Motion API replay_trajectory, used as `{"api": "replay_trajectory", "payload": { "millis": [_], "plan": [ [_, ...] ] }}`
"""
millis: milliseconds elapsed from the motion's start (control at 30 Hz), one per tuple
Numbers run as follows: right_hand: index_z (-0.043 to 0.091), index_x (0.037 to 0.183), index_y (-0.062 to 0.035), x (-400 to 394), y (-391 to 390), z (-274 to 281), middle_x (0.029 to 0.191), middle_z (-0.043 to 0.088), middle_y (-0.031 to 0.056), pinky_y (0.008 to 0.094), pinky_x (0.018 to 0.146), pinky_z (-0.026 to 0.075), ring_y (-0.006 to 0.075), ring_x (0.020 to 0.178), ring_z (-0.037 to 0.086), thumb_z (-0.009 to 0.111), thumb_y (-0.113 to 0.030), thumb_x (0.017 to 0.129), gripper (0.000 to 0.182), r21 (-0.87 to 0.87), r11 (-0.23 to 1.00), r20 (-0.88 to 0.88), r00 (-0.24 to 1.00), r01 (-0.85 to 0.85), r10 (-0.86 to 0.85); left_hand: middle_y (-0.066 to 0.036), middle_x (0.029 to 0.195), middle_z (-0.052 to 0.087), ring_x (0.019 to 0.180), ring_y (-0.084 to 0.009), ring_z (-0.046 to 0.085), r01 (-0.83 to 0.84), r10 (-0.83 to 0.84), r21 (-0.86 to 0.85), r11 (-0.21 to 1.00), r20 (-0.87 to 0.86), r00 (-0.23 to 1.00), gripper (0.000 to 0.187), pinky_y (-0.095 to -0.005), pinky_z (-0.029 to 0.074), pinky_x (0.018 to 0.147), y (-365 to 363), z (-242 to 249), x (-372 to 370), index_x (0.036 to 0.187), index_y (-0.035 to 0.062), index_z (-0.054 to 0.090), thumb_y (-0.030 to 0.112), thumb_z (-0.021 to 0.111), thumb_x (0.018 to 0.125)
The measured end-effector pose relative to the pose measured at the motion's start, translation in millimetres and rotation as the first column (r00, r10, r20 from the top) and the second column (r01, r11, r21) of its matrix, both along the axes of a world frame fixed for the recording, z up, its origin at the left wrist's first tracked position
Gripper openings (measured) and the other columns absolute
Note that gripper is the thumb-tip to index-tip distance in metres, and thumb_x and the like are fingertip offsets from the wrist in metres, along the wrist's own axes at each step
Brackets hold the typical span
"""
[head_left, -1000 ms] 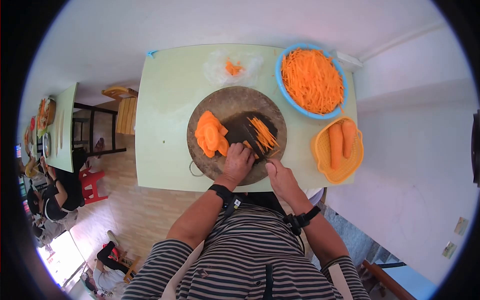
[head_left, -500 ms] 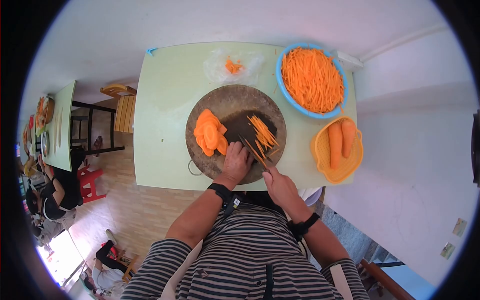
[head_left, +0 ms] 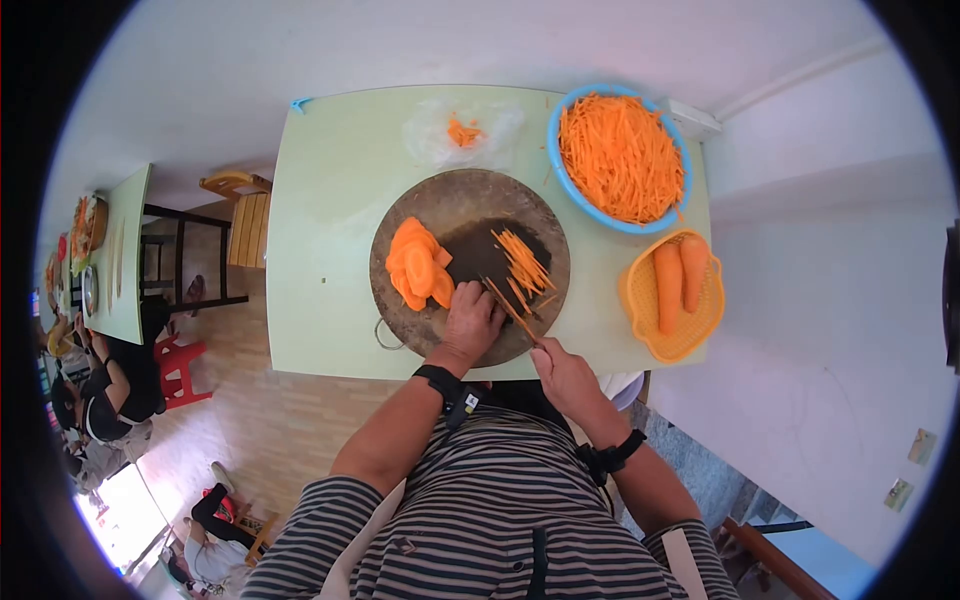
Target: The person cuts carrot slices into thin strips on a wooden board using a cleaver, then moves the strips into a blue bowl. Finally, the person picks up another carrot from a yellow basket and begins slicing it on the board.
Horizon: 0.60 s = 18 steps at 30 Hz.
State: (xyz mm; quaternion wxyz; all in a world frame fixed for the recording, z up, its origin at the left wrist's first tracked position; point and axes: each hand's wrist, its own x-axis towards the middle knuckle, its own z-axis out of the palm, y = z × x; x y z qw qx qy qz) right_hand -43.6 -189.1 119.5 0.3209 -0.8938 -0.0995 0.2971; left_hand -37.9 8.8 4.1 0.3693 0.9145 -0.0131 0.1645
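Note:
My right hand (head_left: pixel 566 376) grips a kitchen knife (head_left: pixel 515 313) whose blade points away and to the left over the round chopping board (head_left: pixel 460 190). Beside the blade, my left hand (head_left: pixel 472 322) rests on the board with its fingers bent and pressed together; what lies under them is hidden. Just beyond the left hand is a pile of carrot slices (head_left: pixel 416 264). To the right of the blade lie thin carrot strips (head_left: pixel 522 262), with a few loose ones near the knife.
A blue basin (head_left: pixel 556 180) heaped with carrot shreds stands at the back right. In front of it, a yellow basket (head_left: pixel 640 325) holds two carrots (head_left: pixel 669 288). A plastic bag (head_left: pixel 425 140) with carrot bits lies behind the board. Other people sit at far left.
My right hand and the knife have shifted very slightly, and the blade now looks narrower and more edge-on. The left hand stays in nearly the same spot.

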Motion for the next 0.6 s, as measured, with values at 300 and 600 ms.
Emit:
{"api": "replay_trajectory", "payload": {
  "millis": [300,600],
  "plan": [
    [0.058,0.121,-0.0063,8,15,-1,0.093,0.071,0.0277,0.0566,0.077,0.052,0.0498,0.088,0.067,0.048,-0.036,0.107,0.034,-0.089,0.995,-0.007,0.999,-0.035,0.034,-0.015,0.090,0.052,0.089,-0.0352,0.053,0.019,-0.019,-0.009,1.000,0.031,0.999,0.020,-0.0430,0.047,0.080,0,6,2,0.092,0.0016,0.066,0.003,0.073,0.074],
    [0.058,0.126,-0.0067,21,3,-11,0.094,0.069,0.0298,0.0540,0.080,0.053,0.0502,0.094,0.066,0.047,-0.037,0.108,0.038,0.152,0.976,-0.032,0.988,0.155,-0.152,-0.014,0.095,0.055,0.091,-0.0351,0.054,0.047,-0.047,-0.009,0.999,0.011,0.999,0.018,-0.0428,0.048,0.082,3,4,-2,0.093,0.0019,0.066,0.003,0.073,0.077]
  ]
}}
